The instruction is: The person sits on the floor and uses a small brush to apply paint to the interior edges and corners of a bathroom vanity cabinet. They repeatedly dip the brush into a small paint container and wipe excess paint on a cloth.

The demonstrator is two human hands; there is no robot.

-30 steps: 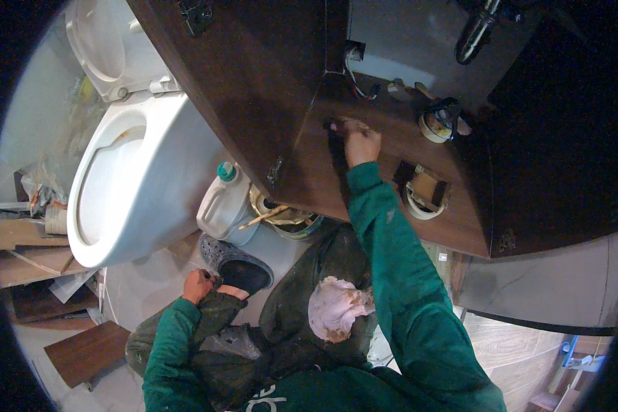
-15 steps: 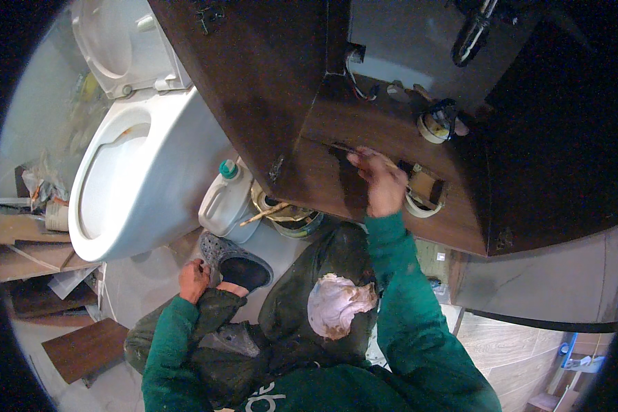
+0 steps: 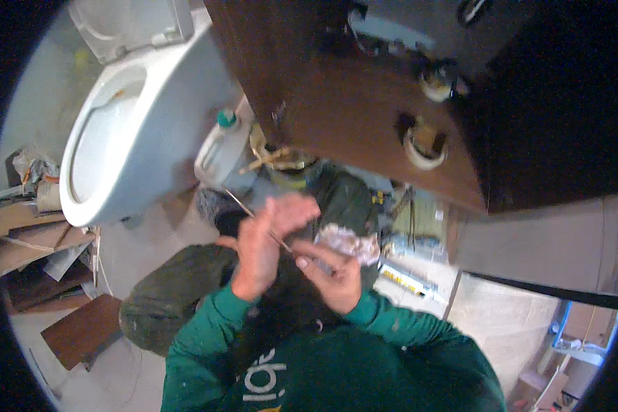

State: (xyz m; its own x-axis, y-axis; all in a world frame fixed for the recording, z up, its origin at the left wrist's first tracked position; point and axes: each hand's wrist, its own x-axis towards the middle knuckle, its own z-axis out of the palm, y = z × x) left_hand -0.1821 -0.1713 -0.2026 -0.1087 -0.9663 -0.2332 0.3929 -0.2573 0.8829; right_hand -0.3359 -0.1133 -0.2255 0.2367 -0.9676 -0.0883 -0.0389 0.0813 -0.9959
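Note:
My right hand (image 3: 328, 273) pinches one end of a thin, straight stick (image 3: 237, 199) in front of my lap. The stick slants up and left past my left hand (image 3: 257, 247), whose fingers are stretched out and smeared by motion. It crosses close to the left palm, though whether the two touch I cannot tell. Just beyond the right hand, a pinkish-white, crumpled-looking patch (image 3: 347, 242) lies on my thigh. What the stick is made of does not show.
A dark brown cabinet (image 3: 364, 130) stands ahead, with a white ring (image 3: 422, 159) on its panel. At left is a white toilet (image 3: 165, 117). Beside it are a white jug (image 3: 220, 154) with a green cap and a bucket (image 3: 299, 175). Brown boards (image 3: 82, 329) lie at far left.
My right hand has left the cabinet and come back to my lap with the stick. My left hand has risen from beside my shoe to meet it. The view has shifted.

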